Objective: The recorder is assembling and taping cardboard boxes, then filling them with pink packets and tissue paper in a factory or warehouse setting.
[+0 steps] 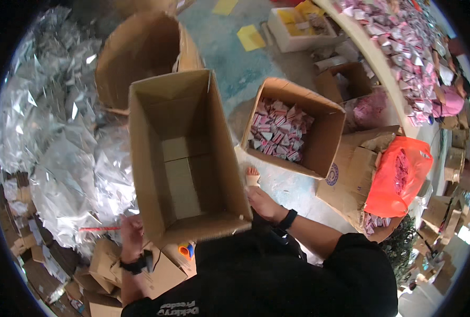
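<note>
A tall, empty cardboard box point(184, 185) with its top open is held up in front of me, its mouth facing me. My right hand point(265, 205) grips its right side near the lower corner, with the fingers partly hidden behind the wall. Against the lower left side is my left hand point(132, 232), its fingers curled by the box. A thin red strip point(98, 229) runs out beside that hand; whether the fingers hold it I cannot tell. To the right stands an open carton point(322, 140) with many small pink-and-white packets point(279, 129) inside.
Crumpled silver film point(60, 164) is heaped at the left. Beyond the box stands a round cardboard container point(140, 53). A red bag point(404, 177) lies on a carton at the right, below a table heaped with packets point(398, 47). Flattened cardboard point(166, 269) lies near my left arm.
</note>
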Demonstrator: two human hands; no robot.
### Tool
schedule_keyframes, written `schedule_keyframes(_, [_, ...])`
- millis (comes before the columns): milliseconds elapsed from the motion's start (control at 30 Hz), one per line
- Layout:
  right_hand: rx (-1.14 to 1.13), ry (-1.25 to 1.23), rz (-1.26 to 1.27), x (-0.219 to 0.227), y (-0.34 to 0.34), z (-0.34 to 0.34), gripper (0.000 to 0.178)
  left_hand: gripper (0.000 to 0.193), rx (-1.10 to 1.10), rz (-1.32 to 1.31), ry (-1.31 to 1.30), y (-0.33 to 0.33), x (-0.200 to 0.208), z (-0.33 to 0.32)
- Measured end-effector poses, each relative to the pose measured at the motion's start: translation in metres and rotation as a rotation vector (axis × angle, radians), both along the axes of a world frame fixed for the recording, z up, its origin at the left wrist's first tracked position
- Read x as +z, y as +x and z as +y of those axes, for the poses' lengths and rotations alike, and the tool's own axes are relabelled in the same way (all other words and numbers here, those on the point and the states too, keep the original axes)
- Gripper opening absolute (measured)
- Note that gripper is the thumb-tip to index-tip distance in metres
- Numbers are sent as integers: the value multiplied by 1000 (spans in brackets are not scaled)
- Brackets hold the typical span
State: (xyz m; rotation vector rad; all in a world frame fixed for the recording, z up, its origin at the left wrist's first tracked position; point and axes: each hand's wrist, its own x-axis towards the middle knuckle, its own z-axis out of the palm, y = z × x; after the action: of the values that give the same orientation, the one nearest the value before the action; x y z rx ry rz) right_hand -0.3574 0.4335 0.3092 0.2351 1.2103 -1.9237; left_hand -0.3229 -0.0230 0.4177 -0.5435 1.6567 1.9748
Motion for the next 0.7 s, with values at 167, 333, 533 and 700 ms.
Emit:
schedule_keyframes(167, [164,35,364,116,-59,19,61,43,-428,144,-579,-76,192,98])
schedule_keyframes(333, [-8,330,566,129,-85,-14,60,33,-574,134,-971,-124,173,115])
schedule_keyframes(533, [385,882,738,75,-78,-7,59,41,-872,128,-984,-113,64,35])
schedule_keyframes(700, [442,1179,390,-37,-20,126,47,40,-713,69,-1060,-129,33,12])
